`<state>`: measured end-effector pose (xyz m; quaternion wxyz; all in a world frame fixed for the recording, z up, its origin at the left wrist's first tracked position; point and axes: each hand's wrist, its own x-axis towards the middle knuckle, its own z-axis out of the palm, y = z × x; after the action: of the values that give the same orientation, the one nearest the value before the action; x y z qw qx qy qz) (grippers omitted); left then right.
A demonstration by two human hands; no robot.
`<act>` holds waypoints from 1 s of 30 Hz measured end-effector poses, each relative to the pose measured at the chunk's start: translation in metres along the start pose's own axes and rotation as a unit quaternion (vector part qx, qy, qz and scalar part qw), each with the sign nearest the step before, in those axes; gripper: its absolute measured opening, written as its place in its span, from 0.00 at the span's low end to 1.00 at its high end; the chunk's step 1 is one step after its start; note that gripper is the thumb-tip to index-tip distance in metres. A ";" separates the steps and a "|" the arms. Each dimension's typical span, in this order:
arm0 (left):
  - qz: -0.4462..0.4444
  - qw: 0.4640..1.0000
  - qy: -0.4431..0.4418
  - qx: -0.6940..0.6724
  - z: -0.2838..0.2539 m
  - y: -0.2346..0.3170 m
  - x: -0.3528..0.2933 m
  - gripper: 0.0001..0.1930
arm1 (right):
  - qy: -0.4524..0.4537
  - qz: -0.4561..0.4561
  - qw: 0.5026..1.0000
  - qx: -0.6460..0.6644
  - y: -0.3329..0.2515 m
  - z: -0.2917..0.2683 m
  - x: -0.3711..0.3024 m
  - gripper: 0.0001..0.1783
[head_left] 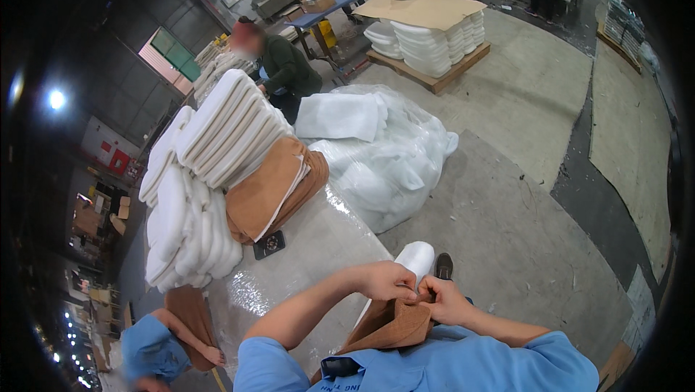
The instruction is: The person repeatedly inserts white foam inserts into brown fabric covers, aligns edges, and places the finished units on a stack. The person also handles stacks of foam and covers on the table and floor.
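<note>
My left hand (pixel 389 281) and my right hand (pixel 443 301) meet close in front of my body, fingers pinched on the upper edge of a brown fabric cover (pixel 387 330). The cover hangs in folds below them, against my blue shirt. What lies inside the cover cannot be made out. Just beyond my fingers, a rounded white padded piece (pixel 416 256) sticks out by the table corner. To the left is the plastic-covered table (pixel 300 254), bearing a stack of folded brown covers (pixel 264 196) and a dark phone-like device (pixel 269 245).
Tall stacks of white pads (pixel 232 131) stand at the table's far left. Beyond the table sits a big clear plastic bag (pixel 384 167) of white padding. A co-worker's blue sleeve (pixel 156 345) is at lower left, another person (pixel 289 66) behind the stacks. A loaded pallet (pixel 438 81) stands farther back.
</note>
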<state>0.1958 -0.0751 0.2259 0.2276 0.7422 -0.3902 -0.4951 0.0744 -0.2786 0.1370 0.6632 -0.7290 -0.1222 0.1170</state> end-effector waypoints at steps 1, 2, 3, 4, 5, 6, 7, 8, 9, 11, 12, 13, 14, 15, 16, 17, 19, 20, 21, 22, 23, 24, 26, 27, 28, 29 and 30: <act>-0.002 1.000 0.005 0.012 0.001 -0.001 0.000 0.15 | -0.060 0.046 0.992 0.099 0.002 -0.004 0.002 0.14; 0.002 1.000 0.005 0.019 0.001 -0.001 -0.001 0.15 | -0.118 0.092 0.969 0.196 0.005 -0.012 0.004 0.11; 0.013 0.999 0.014 0.027 0.002 -0.002 -0.001 0.15 | -0.176 0.136 0.931 0.290 0.008 -0.019 0.007 0.08; 0.047 0.997 0.039 0.051 0.002 -0.002 -0.001 0.15 | -0.245 0.194 0.881 0.355 0.011 -0.031 0.010 0.06; 0.089 0.990 0.074 0.077 0.003 -0.003 -0.001 0.14 | -0.283 0.191 0.877 0.338 0.013 -0.039 0.012 0.07; 0.117 0.982 0.099 0.113 0.004 -0.003 -0.001 0.14 | -0.320 0.187 0.872 0.320 0.016 -0.046 0.015 0.08; 0.148 0.980 0.113 0.067 0.005 -0.004 -0.001 0.13 | -0.358 0.183 0.865 0.301 0.018 -0.051 0.018 0.09; 0.164 0.979 0.117 0.031 0.007 -0.004 0.000 0.12 | -0.370 0.183 0.865 0.284 0.020 -0.053 0.020 0.09; 0.169 0.979 0.113 0.000 0.008 -0.005 0.000 0.11 | -0.377 0.180 0.873 0.252 0.022 -0.054 0.023 0.08; 0.090 0.988 0.051 -0.117 0.010 -0.006 0.001 0.11 | -0.389 0.171 0.886 0.183 0.024 -0.050 0.028 0.07; 0.062 0.982 0.019 -0.175 0.011 -0.006 0.001 0.12 | -0.355 0.152 0.901 0.196 0.024 -0.046 0.029 0.06; 0.040 0.980 0.014 -0.195 0.011 -0.006 0.001 0.12 | -0.321 0.132 0.914 0.210 0.024 -0.040 0.028 0.07; 0.037 0.975 0.012 -0.217 0.011 -0.005 0.001 0.12 | -0.286 0.113 0.925 0.223 0.023 -0.034 0.026 0.08; 0.022 0.972 0.010 -0.232 0.011 -0.005 0.001 0.13 | -0.240 0.102 0.938 0.228 0.023 -0.028 0.022 0.09; 0.026 0.968 0.019 -0.247 0.010 -0.003 0.001 0.14 | -0.193 0.090 0.949 0.232 0.022 -0.023 0.017 0.11; 0.018 0.966 0.028 -0.255 0.010 -0.001 0.002 0.15 | -0.147 0.078 0.957 0.236 0.021 -0.018 0.013 0.12; -0.011 0.976 0.038 -0.216 0.009 0.003 0.003 0.17 | -0.060 0.010 0.993 0.098 0.019 -0.010 0.005 0.14; -0.032 0.985 0.039 -0.167 0.008 0.005 0.005 0.19 | -0.031 -0.007 0.998 0.056 0.018 -0.007 0.002 0.14; -0.038 0.991 0.041 -0.125 0.008 0.007 0.006 0.20 | -0.003 -0.024 1.000 0.013 0.017 -0.004 0.000 0.15; -0.062 0.992 0.029 -0.104 0.007 0.009 0.008 0.20 | -0.003 -0.028 0.999 0.021 0.017 -0.001 -0.002 0.16; -0.070 0.993 0.020 -0.090 0.007 0.010 0.009 0.20 | -0.002 -0.017 1.000 0.023 0.017 0.000 -0.004 0.15; -0.073 0.994 0.010 -0.079 0.007 0.011 0.010 0.20 | -0.001 -0.007 1.000 0.024 0.016 0.002 -0.005 0.15; -0.037 0.998 -0.001 -0.042 0.006 0.011 0.012 0.18 | -0.007 0.007 0.999 0.035 0.017 0.002 -0.006 0.15; -0.034 0.999 -0.012 -0.017 0.006 0.011 0.013 0.16 | -0.014 0.012 0.999 0.044 0.018 0.001 -0.006 0.15; -0.022 0.999 -0.018 -0.027 0.006 0.010 0.014 0.16 | -0.022 0.017 0.998 0.054 0.019 -0.001 -0.007 0.15; -0.028 0.999 -0.030 -0.029 0.006 0.010 0.014 0.15 | -0.050 0.033 0.991 0.116 0.021 -0.003 -0.007 0.15; -0.028 0.998 -0.040 -0.035 0.005 0.010 0.015 0.14 | -0.077 0.049 0.980 0.178 0.022 -0.006 -0.007 0.14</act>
<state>0.1908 -0.0924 0.2229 0.2237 0.7239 -0.3605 -0.5440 0.0705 -0.2886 0.1152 0.7645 -0.5931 -0.1141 0.2254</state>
